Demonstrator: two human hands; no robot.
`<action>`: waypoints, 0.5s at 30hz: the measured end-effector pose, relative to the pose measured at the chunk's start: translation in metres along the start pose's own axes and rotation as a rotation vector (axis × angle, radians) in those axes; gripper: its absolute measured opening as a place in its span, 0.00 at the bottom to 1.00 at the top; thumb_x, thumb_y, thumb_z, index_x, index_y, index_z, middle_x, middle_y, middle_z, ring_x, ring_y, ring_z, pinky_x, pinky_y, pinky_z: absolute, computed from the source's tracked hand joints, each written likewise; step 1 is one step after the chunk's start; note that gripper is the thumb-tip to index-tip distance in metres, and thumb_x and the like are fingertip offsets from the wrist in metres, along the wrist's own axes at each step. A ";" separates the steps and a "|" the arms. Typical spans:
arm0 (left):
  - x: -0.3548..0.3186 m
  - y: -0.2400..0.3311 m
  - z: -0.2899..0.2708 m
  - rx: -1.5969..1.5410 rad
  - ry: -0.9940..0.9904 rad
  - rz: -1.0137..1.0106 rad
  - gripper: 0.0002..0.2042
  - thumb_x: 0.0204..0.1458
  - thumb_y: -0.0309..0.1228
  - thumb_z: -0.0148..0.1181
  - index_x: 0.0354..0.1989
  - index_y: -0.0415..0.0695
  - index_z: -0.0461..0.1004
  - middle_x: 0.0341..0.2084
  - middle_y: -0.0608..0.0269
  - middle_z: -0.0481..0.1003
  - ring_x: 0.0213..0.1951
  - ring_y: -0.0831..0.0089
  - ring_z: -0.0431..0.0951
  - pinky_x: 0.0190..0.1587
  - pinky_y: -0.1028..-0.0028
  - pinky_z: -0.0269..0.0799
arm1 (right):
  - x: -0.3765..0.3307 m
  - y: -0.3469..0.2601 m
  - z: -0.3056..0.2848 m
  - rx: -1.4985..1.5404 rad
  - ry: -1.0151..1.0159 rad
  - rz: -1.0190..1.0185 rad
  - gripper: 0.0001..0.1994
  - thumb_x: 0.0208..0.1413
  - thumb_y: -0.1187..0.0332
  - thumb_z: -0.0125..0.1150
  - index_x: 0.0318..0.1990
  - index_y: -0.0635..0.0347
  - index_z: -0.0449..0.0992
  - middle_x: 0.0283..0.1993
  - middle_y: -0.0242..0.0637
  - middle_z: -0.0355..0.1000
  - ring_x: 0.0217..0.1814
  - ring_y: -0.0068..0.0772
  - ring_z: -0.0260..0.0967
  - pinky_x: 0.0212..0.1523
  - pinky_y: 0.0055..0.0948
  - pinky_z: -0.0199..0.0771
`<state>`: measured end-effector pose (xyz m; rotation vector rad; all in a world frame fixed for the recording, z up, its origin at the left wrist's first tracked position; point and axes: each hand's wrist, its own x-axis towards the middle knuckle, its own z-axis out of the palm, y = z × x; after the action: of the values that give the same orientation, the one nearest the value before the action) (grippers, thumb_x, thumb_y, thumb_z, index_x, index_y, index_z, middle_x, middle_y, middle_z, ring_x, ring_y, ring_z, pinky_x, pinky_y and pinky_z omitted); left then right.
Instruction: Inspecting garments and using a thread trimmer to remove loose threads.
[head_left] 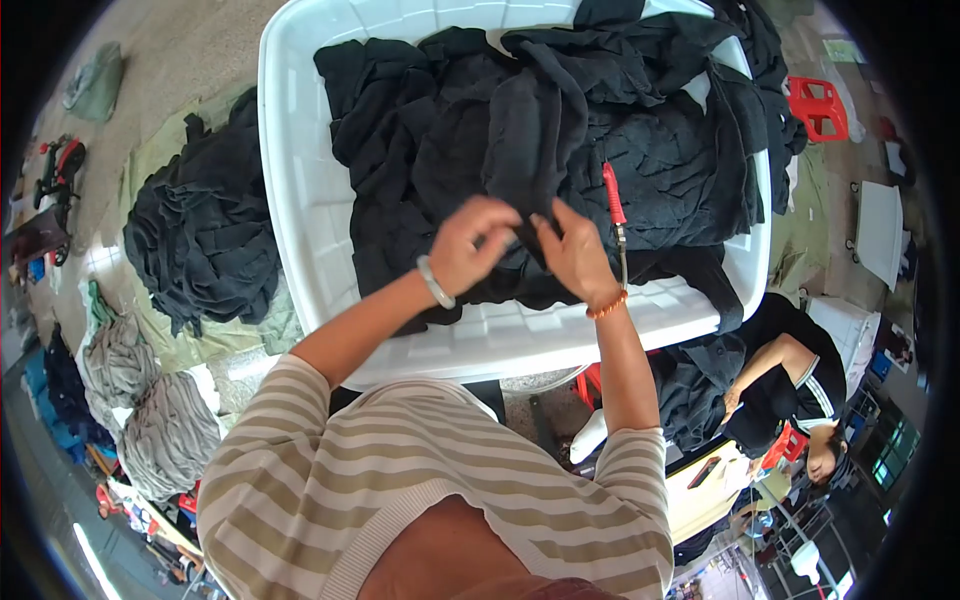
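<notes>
A heap of black garments (660,150) fills a big white plastic tub (300,200) in front of me. My right hand (578,258), with an orange bead bracelet, is closed on the edge of a black garment (525,135) that lies folded over the heap. Beside it my left hand (475,245), with a pale bangle, has bent fingers close to the same edge. Those fingers are blurred, so I cannot make out whether they grip the cloth. Just right of my right hand, a thin red-handled tool (614,195) with a metal end and a hose or cord rests on the black cloth.
Another black garment pile (205,220) lies on a floor sheet left of the tub, with grey garments (165,425) nearer. A co-worker (790,375) sits at right, one arm over dark cloth. A red stool (818,108) stands beyond the tub's right side.
</notes>
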<state>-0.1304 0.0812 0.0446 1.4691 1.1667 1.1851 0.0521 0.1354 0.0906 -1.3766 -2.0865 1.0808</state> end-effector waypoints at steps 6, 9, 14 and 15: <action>0.045 0.058 -0.060 0.376 -0.091 0.498 0.34 0.40 0.25 0.66 0.62 0.47 0.64 0.64 0.52 0.57 0.65 0.54 0.55 0.63 0.63 0.56 | -0.041 -0.131 -0.039 -0.165 -0.254 -0.287 0.10 0.49 0.70 0.63 0.24 0.63 0.67 0.20 0.50 0.68 0.27 0.56 0.70 0.26 0.45 0.69; 0.046 0.075 -0.074 0.451 -0.570 0.629 0.33 0.36 0.31 0.69 0.57 0.48 0.67 0.62 0.57 0.62 0.66 0.54 0.55 0.63 0.59 0.53 | -0.064 -0.170 -0.051 -0.124 -0.363 -0.358 0.09 0.44 0.72 0.64 0.25 0.63 0.69 0.21 0.48 0.69 0.27 0.54 0.71 0.26 0.43 0.69; 0.015 0.087 -0.085 0.333 -0.849 0.516 0.31 0.26 0.21 0.68 0.46 0.49 0.68 0.59 0.59 0.65 0.64 0.54 0.58 0.58 0.57 0.58 | -0.102 -0.198 -0.032 0.035 -0.575 -0.363 0.09 0.41 0.75 0.63 0.23 0.64 0.66 0.20 0.49 0.67 0.27 0.56 0.69 0.25 0.45 0.66; 0.014 0.088 -0.091 0.406 -0.909 0.499 0.33 0.23 0.21 0.69 0.46 0.49 0.67 0.57 0.61 0.65 0.63 0.54 0.58 0.56 0.58 0.59 | -0.105 -0.201 -0.028 0.028 -0.563 -0.363 0.09 0.41 0.75 0.63 0.23 0.64 0.66 0.20 0.49 0.67 0.27 0.56 0.69 0.25 0.45 0.66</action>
<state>-0.2074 0.0878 0.1458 2.3452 0.4120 0.4272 -0.0007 0.0084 0.2735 -0.6746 -2.5587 1.4379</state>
